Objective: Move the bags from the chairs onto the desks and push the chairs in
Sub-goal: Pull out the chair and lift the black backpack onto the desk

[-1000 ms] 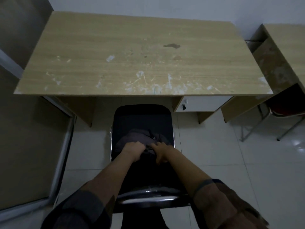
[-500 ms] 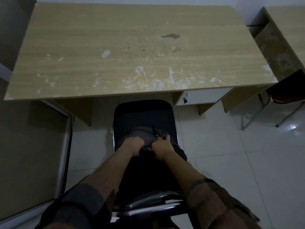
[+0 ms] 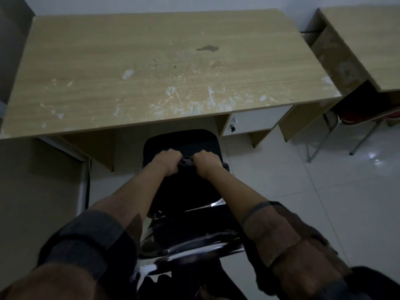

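From the head view, both arms are reaching straight forward and down over the chair (image 3: pixel 181 144), sleeves bunched at the elbows. The left hand (image 3: pixel 167 162) and the right hand (image 3: pixel 205 164) are sitting side by side, knuckles up, fingers curled tight and clamped on the top of a dark bag (image 3: pixel 187 163). The bag is hanging between the two fists above the black seat; in the gloom I cannot tell whether its bottom is touching the seat. The chair's chrome back rail is gleaming low in the frame, close to the person. The seat's front edge is lying just short of the near edge of the surface (image 3: pixel 151 68), which is stretching wide and scuffed ahead of the hands. To the right, white floor tiles are separating this spot from a second desk (image 3: pixel 368 44) with a red chair (image 3: pixel 368 113) tucked under it.
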